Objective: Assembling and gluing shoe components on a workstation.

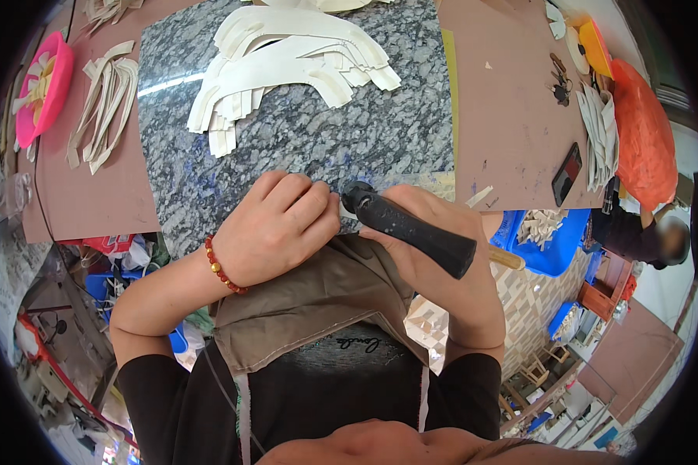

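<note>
My left hand (283, 225), a beaded bracelet at its wrist, is closed with fingers curled at the near edge of a speckled stone slab (302, 147). What its fingertips hold, if anything, is hidden. Across from it, my right hand (434, 225) is closed around a black tool (415, 229) with a thick tapering handle and a rounded head, which lies near the left fingertips. A light wooden stick end (506, 257) juts out behind the right hand. Beyond both hands, overlapping white curved pieces (279, 66) lie on the slab.
Curved cream strips (105, 105) and a pink basin (54, 85) sit at left. On the right are a phone (567, 173), keys (559, 80), stacked pale pieces (599, 136) and an orange bag (644, 136). Below stands a blue bin (551, 260); another person (636, 232) is farther right.
</note>
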`<action>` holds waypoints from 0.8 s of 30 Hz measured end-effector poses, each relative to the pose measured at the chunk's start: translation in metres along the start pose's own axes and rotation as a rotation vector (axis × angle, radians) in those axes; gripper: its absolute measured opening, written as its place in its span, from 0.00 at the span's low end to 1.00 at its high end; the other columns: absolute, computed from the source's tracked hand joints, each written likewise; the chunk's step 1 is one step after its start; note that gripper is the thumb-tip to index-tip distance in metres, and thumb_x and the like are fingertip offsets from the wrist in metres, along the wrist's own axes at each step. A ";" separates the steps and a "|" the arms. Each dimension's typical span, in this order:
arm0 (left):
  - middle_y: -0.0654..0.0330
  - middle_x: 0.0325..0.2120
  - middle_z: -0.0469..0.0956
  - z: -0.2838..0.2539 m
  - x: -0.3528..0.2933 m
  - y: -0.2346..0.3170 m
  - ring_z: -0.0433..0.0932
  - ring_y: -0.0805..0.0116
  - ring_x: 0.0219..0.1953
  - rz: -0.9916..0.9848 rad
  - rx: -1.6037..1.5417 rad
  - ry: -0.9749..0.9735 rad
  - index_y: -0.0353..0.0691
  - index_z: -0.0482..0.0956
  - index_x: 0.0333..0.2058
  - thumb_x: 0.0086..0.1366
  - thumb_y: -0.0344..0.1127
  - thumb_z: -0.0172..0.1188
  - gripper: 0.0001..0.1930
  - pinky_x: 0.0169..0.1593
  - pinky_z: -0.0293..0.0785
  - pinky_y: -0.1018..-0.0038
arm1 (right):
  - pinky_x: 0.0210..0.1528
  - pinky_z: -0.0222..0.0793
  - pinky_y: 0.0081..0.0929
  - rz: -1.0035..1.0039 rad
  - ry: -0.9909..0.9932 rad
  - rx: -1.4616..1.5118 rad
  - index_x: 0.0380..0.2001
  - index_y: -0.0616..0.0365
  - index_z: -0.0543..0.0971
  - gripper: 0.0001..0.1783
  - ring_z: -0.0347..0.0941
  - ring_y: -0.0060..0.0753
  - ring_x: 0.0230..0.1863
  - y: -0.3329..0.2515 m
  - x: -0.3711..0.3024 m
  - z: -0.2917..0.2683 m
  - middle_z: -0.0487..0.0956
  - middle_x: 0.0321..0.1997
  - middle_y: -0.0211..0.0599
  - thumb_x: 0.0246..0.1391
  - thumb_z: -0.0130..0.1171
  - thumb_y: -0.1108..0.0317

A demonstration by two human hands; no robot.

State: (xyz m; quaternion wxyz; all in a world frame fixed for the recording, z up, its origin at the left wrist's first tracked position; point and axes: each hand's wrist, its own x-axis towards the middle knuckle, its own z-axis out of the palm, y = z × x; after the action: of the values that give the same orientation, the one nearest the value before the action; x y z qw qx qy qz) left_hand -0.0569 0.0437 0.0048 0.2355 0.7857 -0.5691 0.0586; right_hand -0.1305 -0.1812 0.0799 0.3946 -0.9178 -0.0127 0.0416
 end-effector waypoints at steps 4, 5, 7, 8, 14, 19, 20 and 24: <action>0.56 0.43 0.76 0.000 -0.001 0.000 0.77 0.58 0.44 -0.025 -0.024 0.021 0.35 0.82 0.47 0.54 0.30 0.64 0.20 0.47 0.76 0.62 | 0.33 0.72 0.37 -0.002 -0.041 0.006 0.40 0.57 0.79 0.12 0.77 0.50 0.32 0.001 0.005 -0.007 0.78 0.32 0.40 0.56 0.71 0.69; 0.56 0.43 0.76 -0.002 -0.001 -0.001 0.77 0.58 0.44 -0.034 -0.035 0.029 0.35 0.82 0.47 0.55 0.30 0.64 0.19 0.47 0.76 0.62 | 0.33 0.73 0.36 0.008 0.000 0.045 0.40 0.58 0.79 0.12 0.77 0.50 0.32 -0.002 0.006 -0.010 0.78 0.33 0.40 0.56 0.72 0.69; 0.56 0.43 0.77 -0.006 -0.001 -0.002 0.77 0.58 0.44 -0.041 -0.045 0.035 0.35 0.82 0.48 0.55 0.30 0.64 0.20 0.47 0.76 0.62 | 0.34 0.73 0.35 -0.020 0.074 0.012 0.40 0.59 0.80 0.12 0.77 0.50 0.32 -0.009 0.006 -0.013 0.79 0.33 0.40 0.55 0.72 0.70; 0.55 0.43 0.77 -0.010 0.000 -0.006 0.77 0.57 0.44 -0.040 -0.054 0.041 0.35 0.82 0.48 0.55 0.30 0.64 0.20 0.47 0.75 0.62 | 0.33 0.73 0.35 -0.002 0.083 0.069 0.40 0.58 0.80 0.12 0.77 0.50 0.32 -0.014 0.009 -0.013 0.79 0.33 0.40 0.55 0.72 0.70; 0.55 0.43 0.78 -0.005 -0.003 -0.015 0.78 0.57 0.44 -0.089 -0.151 0.013 0.36 0.82 0.48 0.56 0.29 0.63 0.19 0.47 0.75 0.62 | 0.31 0.72 0.37 -0.012 -0.028 -0.015 0.40 0.56 0.78 0.12 0.78 0.48 0.32 -0.007 0.005 0.001 0.78 0.33 0.40 0.55 0.71 0.70; 0.57 0.40 0.77 0.020 0.005 -0.004 0.78 0.59 0.41 -0.085 -0.143 -0.077 0.36 0.81 0.43 0.56 0.30 0.63 0.14 0.44 0.76 0.65 | 0.30 0.71 0.39 -0.030 -0.094 -0.045 0.38 0.55 0.76 0.10 0.77 0.46 0.30 0.021 -0.026 0.014 0.76 0.29 0.37 0.55 0.67 0.71; 0.57 0.38 0.76 0.020 0.009 -0.005 0.78 0.60 0.40 -0.062 -0.123 -0.130 0.37 0.81 0.39 0.56 0.31 0.63 0.11 0.42 0.77 0.66 | 0.30 0.72 0.35 0.031 -0.087 -0.065 0.36 0.59 0.80 0.15 0.78 0.49 0.29 0.018 -0.028 0.015 0.80 0.30 0.41 0.49 0.76 0.68; 0.59 0.31 0.74 0.029 0.037 -0.021 0.79 0.61 0.37 0.039 -0.161 -0.196 0.39 0.76 0.32 0.57 0.33 0.63 0.07 0.38 0.78 0.67 | 0.30 0.72 0.35 0.029 -0.063 -0.063 0.36 0.58 0.80 0.15 0.78 0.49 0.28 0.026 -0.037 0.014 0.80 0.30 0.40 0.49 0.76 0.68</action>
State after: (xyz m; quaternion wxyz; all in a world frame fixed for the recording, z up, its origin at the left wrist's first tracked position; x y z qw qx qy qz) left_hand -0.0299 0.0039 -0.0142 0.2398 0.7549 -0.6075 -0.0596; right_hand -0.1687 -0.1905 0.0539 0.3644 -0.9281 -0.0130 0.0760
